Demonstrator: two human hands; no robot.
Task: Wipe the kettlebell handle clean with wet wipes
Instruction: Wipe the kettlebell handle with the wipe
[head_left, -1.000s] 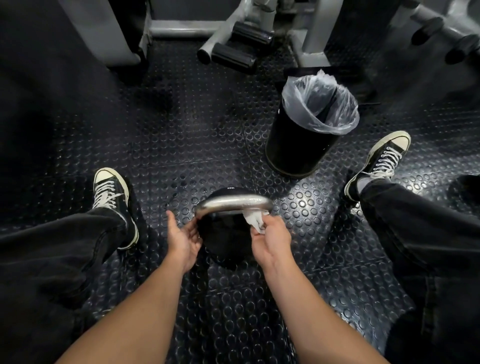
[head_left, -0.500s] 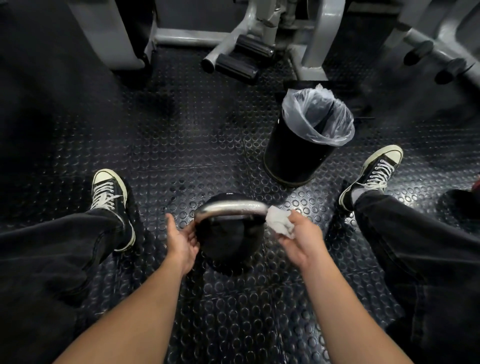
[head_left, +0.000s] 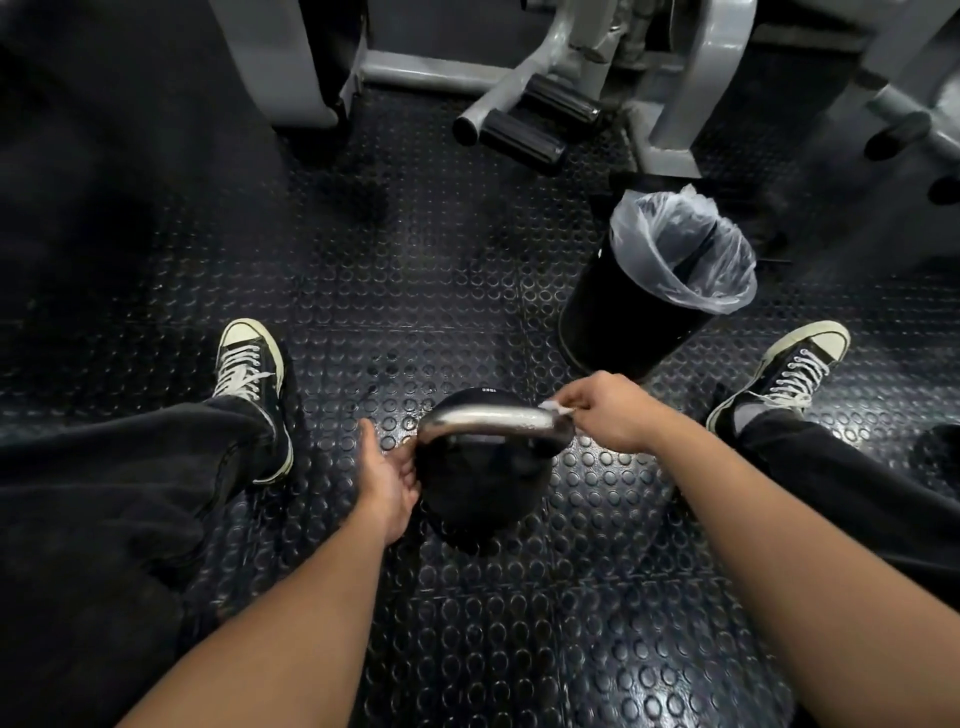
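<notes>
Kettlebell (head_left: 480, 483) upright on the studded floor (head_left: 395, 312), between the two legs, near centre. Handle (head_left: 493, 417) silver, arching left to right across the top of the black ball.

Left hand (head_left: 389, 475) against the ball's left side, palm turned to it, thumb up, fingers spread loosely on the black surface; fingertips partly hidden behind the ball.

Right hand (head_left: 610, 413) at the handle's right end, fingers curled together, pinching a white wipe (head_left: 553, 408). Only a small scrap of wipe visible past the fingertips, touching the handle's right shoulder.

Bin (head_left: 631, 317) black, lined with a clear bag (head_left: 685, 249), farther off and to the right of the kettlebell, standing apart from it.

Left shoe (head_left: 249, 364) and right shoe (head_left: 789, 371) planted either side, both black with white laces and toe caps. Grey machine frame (head_left: 431, 67) with black roller pads (head_left: 524, 135) along the far edge.
</notes>
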